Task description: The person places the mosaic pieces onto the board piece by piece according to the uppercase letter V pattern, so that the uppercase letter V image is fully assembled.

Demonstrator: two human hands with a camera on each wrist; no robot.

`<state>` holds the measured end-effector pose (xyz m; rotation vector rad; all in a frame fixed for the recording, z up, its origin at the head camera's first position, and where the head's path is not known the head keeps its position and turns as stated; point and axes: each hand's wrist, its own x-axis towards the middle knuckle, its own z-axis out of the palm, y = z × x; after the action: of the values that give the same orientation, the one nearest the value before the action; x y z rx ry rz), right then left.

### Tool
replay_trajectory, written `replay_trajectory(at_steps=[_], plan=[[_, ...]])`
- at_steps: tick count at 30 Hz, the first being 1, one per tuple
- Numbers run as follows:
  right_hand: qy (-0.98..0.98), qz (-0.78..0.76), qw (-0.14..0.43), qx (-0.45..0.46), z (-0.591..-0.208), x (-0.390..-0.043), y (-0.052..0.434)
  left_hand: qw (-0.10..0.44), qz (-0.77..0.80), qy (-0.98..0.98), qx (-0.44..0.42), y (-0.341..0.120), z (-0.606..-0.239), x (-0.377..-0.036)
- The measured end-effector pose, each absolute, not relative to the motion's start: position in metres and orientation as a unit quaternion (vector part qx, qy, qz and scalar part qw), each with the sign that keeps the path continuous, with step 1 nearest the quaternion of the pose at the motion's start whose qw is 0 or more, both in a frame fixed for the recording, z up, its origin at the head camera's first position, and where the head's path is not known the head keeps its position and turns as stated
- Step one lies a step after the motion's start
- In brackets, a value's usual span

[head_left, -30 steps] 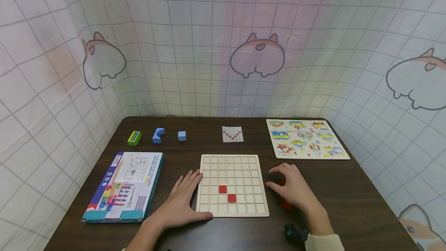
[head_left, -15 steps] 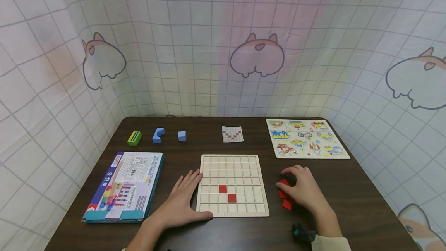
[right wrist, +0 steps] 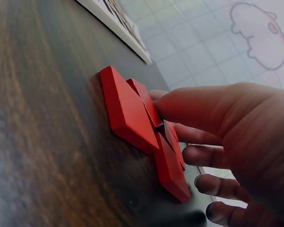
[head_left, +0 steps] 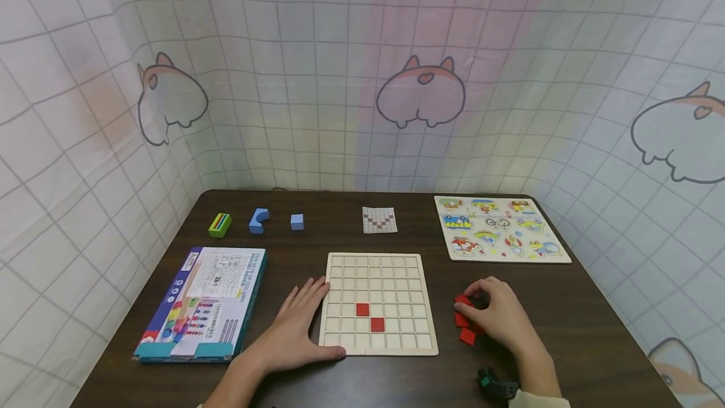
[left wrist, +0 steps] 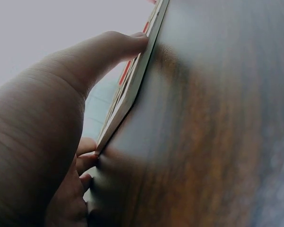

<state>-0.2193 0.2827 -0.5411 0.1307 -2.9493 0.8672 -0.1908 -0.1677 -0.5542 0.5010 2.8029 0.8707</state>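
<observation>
Closest to me on the feed, a pale sleeve (head_left: 538, 400) and a dark wrist-worn device (head_left: 497, 385) sit at the right wrist, over the dark wooden table (head_left: 385, 383). I see the left hand (head_left: 300, 329) laid along the wooden grid board (head_left: 396, 283), its fingers stretched out against the left edge and its thumb held wide of them, touching the near left corner. The board lies flat in front of the person, with one red tile (head_left: 377, 324) in the second row from the near side and another red tile (head_left: 362, 310) one row farther and one column left — the two meet corner to corner. To the left I have a flat printed box (head_left: 201, 304). Right of the board, the right hand (head_left: 501, 317) bends over the loose red tiles (head_left: 467, 336), thumb and forefinger at the cluster; the wrist view puts the thumb against one tile, but the far side is hidden, so I can't tell whether they pinch it. Beyond lie a picture puzzle board (head_left: 502, 233) on the right, a small patterned paper (head_left: 380, 220), and a blue cube (head_left: 297, 222), a notched blue block (head_left: 258, 221) and a striped green block (head_left: 219, 225) — then the gridded cloth (head_left: 311, 112) behind.
</observation>
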Motion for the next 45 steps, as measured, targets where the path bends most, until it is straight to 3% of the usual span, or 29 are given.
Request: replay_trajectory(at_steps=[18, 32, 45], plan=[[-0.954, 0.296, 0.033, 0.047, -0.538, -0.217, 0.274, 0.077, 0.288, 0.939, 0.172, -0.168, -0.558, -0.191], [-0.951, 0.287, 0.065, 0.097, -0.538, -0.222, 0.258, 0.078, 0.282, 0.941, 0.168, -0.168, -0.557, -0.191], [-0.943, 0.3, 0.05, 0.134, -0.53, -0.222, 0.232, 0.079, 0.281, 0.942, 0.169, -0.168, -0.557, -0.191]])
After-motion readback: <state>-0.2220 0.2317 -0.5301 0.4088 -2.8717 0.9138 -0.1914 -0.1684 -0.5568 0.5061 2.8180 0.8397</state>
